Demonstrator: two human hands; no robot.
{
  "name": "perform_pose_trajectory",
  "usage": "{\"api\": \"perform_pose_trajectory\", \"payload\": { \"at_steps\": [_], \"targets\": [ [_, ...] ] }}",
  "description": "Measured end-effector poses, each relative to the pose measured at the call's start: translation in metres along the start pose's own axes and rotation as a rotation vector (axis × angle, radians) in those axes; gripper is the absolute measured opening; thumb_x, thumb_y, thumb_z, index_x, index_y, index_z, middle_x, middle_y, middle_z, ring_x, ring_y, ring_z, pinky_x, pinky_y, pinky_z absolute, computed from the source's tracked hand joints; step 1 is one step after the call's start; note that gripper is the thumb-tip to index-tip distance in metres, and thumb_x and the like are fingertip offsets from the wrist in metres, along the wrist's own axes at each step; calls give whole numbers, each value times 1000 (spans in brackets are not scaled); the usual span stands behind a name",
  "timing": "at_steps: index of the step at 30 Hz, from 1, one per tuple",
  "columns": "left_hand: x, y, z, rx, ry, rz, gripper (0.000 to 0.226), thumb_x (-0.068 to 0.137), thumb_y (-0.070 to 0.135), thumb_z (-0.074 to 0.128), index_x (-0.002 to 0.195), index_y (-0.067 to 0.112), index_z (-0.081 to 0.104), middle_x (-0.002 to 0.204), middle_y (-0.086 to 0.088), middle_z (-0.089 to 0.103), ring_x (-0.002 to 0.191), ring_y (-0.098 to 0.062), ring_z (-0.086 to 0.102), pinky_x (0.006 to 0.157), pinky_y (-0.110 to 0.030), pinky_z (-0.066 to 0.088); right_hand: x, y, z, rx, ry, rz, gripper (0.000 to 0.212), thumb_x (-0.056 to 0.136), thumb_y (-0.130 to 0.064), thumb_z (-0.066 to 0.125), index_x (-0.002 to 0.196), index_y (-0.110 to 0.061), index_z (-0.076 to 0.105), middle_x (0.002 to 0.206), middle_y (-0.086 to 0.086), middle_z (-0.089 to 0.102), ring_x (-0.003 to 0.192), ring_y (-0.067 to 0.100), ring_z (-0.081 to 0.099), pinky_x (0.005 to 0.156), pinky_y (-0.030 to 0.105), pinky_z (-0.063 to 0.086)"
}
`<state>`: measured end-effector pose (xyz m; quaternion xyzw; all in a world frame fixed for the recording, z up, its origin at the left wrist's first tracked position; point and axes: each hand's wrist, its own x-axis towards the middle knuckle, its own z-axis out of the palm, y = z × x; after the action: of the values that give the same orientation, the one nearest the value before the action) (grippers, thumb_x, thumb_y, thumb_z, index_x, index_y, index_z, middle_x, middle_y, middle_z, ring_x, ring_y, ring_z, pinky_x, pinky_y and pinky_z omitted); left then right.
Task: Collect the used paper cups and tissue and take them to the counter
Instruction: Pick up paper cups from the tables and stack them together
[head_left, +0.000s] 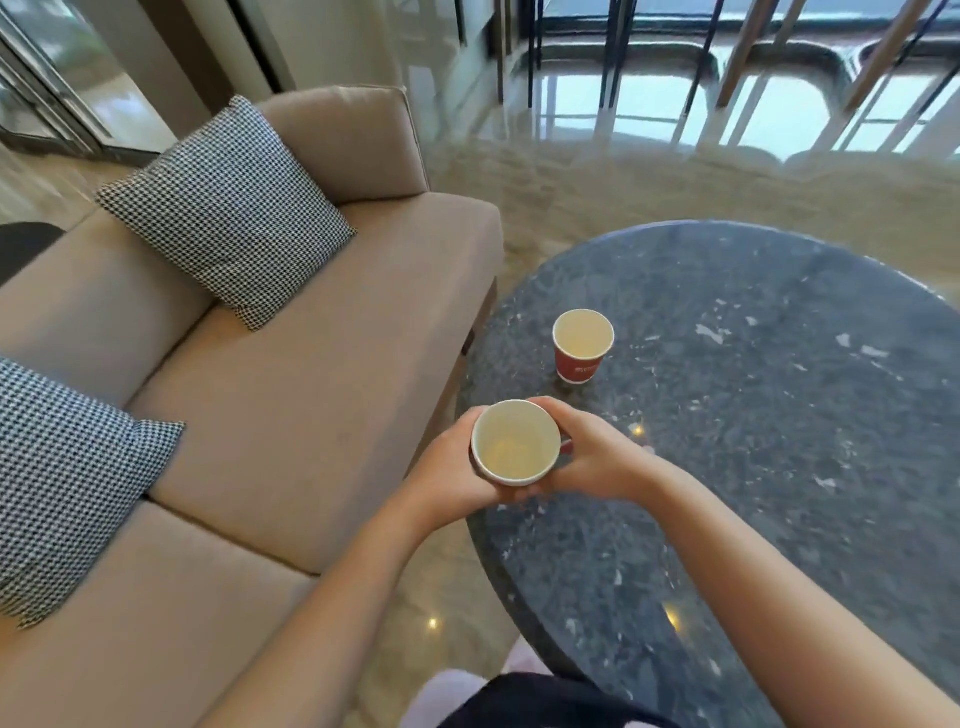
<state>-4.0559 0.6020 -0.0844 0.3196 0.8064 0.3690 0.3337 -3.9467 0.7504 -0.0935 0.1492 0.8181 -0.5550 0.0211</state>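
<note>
– Cup nearest us, where is it against each hand?

– That red paper cup (514, 444) sits upright between the two, mouth up, pale inside. The left hand (452, 467) curls round its left side and underneath. The right hand (597, 457) wraps its fingers round the right side, so both grip it at once.

– Is it lifted or resting on something?

– I cannot tell. It is at the left rim of the round dark stone surface (779, 415), just where stone gives way to floor (457, 597).

– What room is there around it?

– A strip of glossy floor runs between the surface's edge and the beige sofa (311, 415) on the left. To the right, the stone is bare across a wide stretch.

– And farther along?

– A second red paper cup (583, 345) stands upright on the surface, beyond the held one and a little to its right. It is near the hands and apart from them, and neither hand touches it. It stands close to the left rim too.

– Beyond that?

– Two houndstooth cushions lie on the sofa, the near cushion (67, 478) at the left edge of view and the far cushion (228, 208) leaning on the backrest. Past the surface stands a dark railing (675, 78).
</note>
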Motion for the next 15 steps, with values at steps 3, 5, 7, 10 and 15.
{"api": "perform_pose_trajectory", "payload": {
  "at_steps": [3, 5, 7, 10, 15],
  "targets": [
    [21, 12, 9, 0, -51, 15, 77, 35, 53, 84, 100, 59, 44, 102, 31, 60, 96, 4, 59, 79, -18, 50, -1, 3, -20, -15, 57, 36, 73, 59, -20, 84, 107, -53, 42, 105, -32, 55, 97, -17, 53, 82, 7, 43],
    [33, 22, 15, 12, -102, 56, 75, 35, 55, 83, 99, 61, 44, 101, 34, 59, 96, 7, 59, 82, -22, 51, -8, 9, -31, -3, 120, 74, 74, 58, -21, 85, 107, -55, 41, 106, -31, 55, 98, -13, 54, 86, 13, 46],
    [46, 33, 19, 31, -170, 108, 73, 36, 57, 81, 99, 64, 43, 99, 39, 58, 94, 14, 57, 80, -19, 49, -14, 15, -40, 24, 187, 110, 76, 58, -19, 85, 111, -52, 42, 105, -28, 58, 98, -6, 56, 88, 20, 47],
    [68, 50, 16, 82, -258, 196, 72, 41, 52, 82, 100, 64, 43, 100, 39, 58, 93, 16, 56, 75, -10, 45, -17, 16, -51, 64, 285, 138, 75, 56, -20, 85, 110, -53, 44, 103, -32, 60, 97, -9, 56, 83, 11, 45],
    [113, 72, -6, 74, -324, 321, 68, 42, 48, 84, 99, 59, 48, 96, 35, 60, 91, 16, 56, 71, 0, 41, 8, -2, -74, 42, 406, 147, 72, 57, -23, 86, 107, -54, 44, 105, -28, 58, 98, -2, 57, 86, 19, 47]
  ]
}}
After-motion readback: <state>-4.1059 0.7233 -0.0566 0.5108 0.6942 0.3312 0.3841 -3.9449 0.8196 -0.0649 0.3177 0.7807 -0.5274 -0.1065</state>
